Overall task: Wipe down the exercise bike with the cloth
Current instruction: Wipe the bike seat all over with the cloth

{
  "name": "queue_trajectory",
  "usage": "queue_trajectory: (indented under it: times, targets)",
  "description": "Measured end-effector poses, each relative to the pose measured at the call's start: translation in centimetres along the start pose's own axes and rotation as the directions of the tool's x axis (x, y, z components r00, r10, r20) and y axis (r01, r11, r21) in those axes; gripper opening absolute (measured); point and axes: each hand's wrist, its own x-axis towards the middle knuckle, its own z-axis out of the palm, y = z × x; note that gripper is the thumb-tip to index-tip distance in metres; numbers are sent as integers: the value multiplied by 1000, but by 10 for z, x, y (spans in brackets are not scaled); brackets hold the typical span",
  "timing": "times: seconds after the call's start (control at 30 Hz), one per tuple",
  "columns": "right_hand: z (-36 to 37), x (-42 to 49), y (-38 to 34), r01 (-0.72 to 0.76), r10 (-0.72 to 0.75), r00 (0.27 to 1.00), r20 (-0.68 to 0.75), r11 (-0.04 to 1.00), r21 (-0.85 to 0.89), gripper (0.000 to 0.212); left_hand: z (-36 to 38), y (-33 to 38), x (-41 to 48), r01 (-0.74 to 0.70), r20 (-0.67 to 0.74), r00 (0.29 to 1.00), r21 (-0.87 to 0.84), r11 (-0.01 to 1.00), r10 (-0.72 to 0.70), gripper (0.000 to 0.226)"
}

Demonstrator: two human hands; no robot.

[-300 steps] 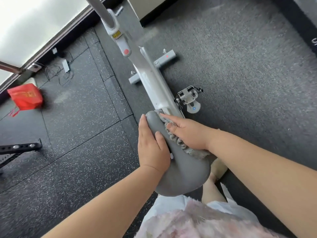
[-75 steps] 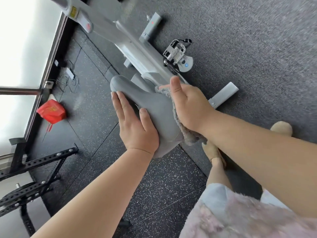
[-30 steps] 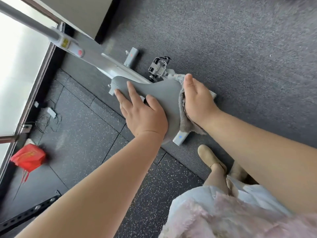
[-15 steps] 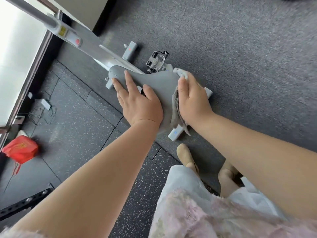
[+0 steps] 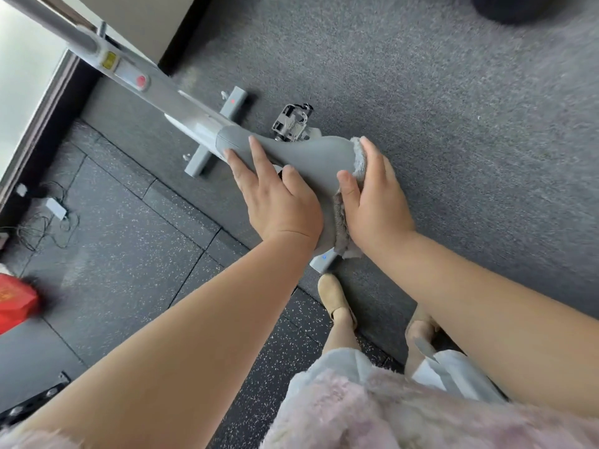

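Note:
The exercise bike's grey saddle [image 5: 304, 160] sits at the centre of the view, on a pale grey frame [image 5: 155, 92] that runs up to the left. My left hand [image 5: 275, 196] lies flat on the saddle's left side, fingers straight and spread. My right hand [image 5: 372, 202] presses a fluffy grey cloth [image 5: 340, 222] against the saddle's right rear edge, fingers wrapped over it. Most of the cloth is hidden under that hand. A metal pedal [image 5: 290, 121] shows just beyond the saddle.
The bike's front foot bar [image 5: 217, 134] and rear foot bar [image 5: 322, 260] rest on dark carpet and speckled rubber tiles. A red bag [image 5: 14, 299] and loose cables with an adapter [image 5: 48, 215] lie at left. My feet [image 5: 334, 299] stand close behind the bike.
My right hand with the cloth has slid along the saddle's right edge toward its rear corner. My left hand has stayed flat on the saddle. The view has shifted slightly.

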Motion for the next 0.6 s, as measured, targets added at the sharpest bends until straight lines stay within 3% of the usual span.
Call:
queue_trajectory:
  times: [0.17, 0.27, 0.4, 0.5, 0.6]
  targets:
    - [4, -15, -2, 212, -189, 977, 98, 890, -404, 77, -12, -1, 1, -13, 48, 999, -160, 987, 21, 79]
    - [-3, 9, -9, 271, -202, 960, 192, 835, -479, 76, -23, -11, 1, -49, 107, 992, -171, 984, 68, 83]
    - [-5, 28, -24, 228, -123, 964, 234, 836, -499, 65, -31, -43, 5, -243, 204, 945, -80, 967, 255, 77]
    - [-2, 13, -28, 242, -188, 970, 153, 805, -542, 65, -26, -47, 9, -256, 217, 940, -55, 965, 262, 74]
    - [-2, -10, -24, 328, -204, 943, 264, 708, -625, 66, -26, -46, 11, -299, 238, 930, 45, 953, 281, 76]
